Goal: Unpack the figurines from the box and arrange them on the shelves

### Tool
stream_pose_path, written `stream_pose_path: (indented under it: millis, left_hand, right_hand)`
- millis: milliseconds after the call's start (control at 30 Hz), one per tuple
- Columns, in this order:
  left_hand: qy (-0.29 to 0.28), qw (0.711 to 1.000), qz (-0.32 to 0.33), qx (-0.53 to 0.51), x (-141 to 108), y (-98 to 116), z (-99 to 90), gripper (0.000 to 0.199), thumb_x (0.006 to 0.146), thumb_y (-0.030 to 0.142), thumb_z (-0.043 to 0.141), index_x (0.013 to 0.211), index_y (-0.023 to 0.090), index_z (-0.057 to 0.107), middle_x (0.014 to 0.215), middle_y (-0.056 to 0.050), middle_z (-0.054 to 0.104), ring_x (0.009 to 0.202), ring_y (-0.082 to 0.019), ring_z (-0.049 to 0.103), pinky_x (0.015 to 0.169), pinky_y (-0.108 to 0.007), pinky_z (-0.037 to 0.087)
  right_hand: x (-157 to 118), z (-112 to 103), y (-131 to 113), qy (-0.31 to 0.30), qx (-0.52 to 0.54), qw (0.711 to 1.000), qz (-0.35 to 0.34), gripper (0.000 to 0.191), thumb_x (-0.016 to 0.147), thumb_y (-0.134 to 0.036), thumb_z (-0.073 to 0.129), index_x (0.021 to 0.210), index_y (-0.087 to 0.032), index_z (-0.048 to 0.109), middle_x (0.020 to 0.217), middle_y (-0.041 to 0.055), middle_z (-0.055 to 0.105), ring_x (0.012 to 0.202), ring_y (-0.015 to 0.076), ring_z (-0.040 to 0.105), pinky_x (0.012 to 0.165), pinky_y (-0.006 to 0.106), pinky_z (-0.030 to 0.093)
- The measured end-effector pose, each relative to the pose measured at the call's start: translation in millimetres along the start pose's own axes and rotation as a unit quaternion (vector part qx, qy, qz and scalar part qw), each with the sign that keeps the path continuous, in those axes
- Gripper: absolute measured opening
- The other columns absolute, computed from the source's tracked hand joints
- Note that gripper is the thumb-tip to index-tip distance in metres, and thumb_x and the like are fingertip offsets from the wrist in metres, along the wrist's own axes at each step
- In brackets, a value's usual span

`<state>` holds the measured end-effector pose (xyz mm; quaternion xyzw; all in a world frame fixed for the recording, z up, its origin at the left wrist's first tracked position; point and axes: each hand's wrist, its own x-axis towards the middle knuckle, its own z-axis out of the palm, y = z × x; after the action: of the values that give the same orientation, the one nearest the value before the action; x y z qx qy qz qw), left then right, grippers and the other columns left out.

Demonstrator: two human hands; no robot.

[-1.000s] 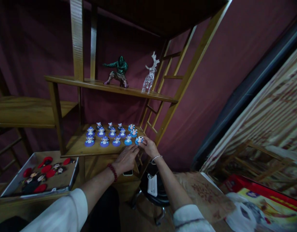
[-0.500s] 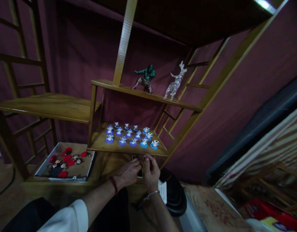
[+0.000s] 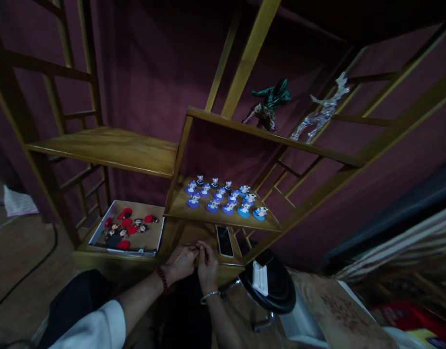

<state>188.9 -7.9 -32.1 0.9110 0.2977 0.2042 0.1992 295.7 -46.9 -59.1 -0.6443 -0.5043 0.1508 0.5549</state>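
Observation:
Several blue-based figurines (image 3: 223, 199) stand in rows on a wooden shelf (image 3: 179, 206), just above and beyond my hands. My left hand (image 3: 181, 263), with a red bead bracelet, and my right hand (image 3: 207, 267), with a silver bracelet, meet at the fingertips below that shelf's front edge. Anything between the fingers is hidden or too small to make out. A black smartphone (image 3: 224, 241) lies just to the right of my right hand, on the wooden surface below.
A white-edged tray (image 3: 99, 232) with red pieces and small figures sits to the left. A green figure (image 3: 269, 104) and a glass deer (image 3: 320, 114) stand on the higher shelf. A black stool (image 3: 269, 286) with a white item is at lower right.
My hands have moved from the front figurines to below the shelf, with fingertips together. The smartphone now shows fully, and the view has swung, shifting the shelves to the right.

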Motion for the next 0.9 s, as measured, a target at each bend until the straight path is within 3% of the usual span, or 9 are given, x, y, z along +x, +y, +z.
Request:
stream_pose_path:
  millis: [267, 567, 767, 900]
  left_hand:
    - [-0.039, 0.998, -0.05, 0.025, -42.2, -50.7, -24.7, 0.04, 0.067, -0.001, 0.042, 0.1, 0.013, 0.059, 0.104, -0.01, 0.064, 0.099, -0.019, 0.058, 0.088, -0.03, 0.045]
    - [-0.043, 0.99, -0.127, 0.049, -100.1, -125.6, -56.0, 0.039, 0.068, -0.001, 0.042, 0.1, 0.012, 0.059, 0.103, -0.012, 0.064, 0.1, -0.02, 0.057, 0.086, -0.031, 0.044]
    - [-0.034, 0.971, -0.216, 0.097, -132.7, -169.4, -79.4, 0.03, 0.072, 0.003, 0.04, 0.091, 0.013, 0.061, 0.098, -0.01, 0.065, 0.096, -0.019, 0.058, 0.084, -0.029, 0.044]
    - [-0.027, 0.956, -0.269, 0.111, -148.6, -193.1, -85.5, 0.032, 0.077, 0.007, 0.037, 0.099, 0.013, 0.06, 0.101, -0.013, 0.064, 0.099, -0.021, 0.058, 0.085, -0.032, 0.043]
  right_hand:
    - [-18.7, 64.8, -14.6, -0.052, 0.013, 0.999, 0.005, 0.027, 0.085, -0.033, 0.037, 0.09, -0.02, 0.059, 0.092, 0.0078, 0.066, 0.089, 0.0183, 0.061, 0.085, 0.034, 0.047]
    - [-30.2, 153.7, -34.1, -0.155, -0.039, 0.987, -0.019, 0.024, 0.082, -0.022, 0.038, 0.09, -0.022, 0.061, 0.092, 0.0042, 0.067, 0.087, 0.0169, 0.062, 0.083, 0.031, 0.047]
    - [-30.3, 201.1, -37.9, -0.212, -0.111, 0.971, -0.017, 0.024, 0.078, -0.015, 0.043, 0.087, -0.024, 0.063, 0.088, -0.0002, 0.068, 0.084, 0.0157, 0.063, 0.08, 0.029, 0.048]
    - [-30.3, 224.8, -36.4, -0.231, -0.134, 0.964, 0.01, 0.025, 0.076, -0.013, 0.046, 0.087, -0.026, 0.064, 0.089, -0.0018, 0.069, 0.084, 0.0153, 0.063, 0.081, 0.028, 0.048]
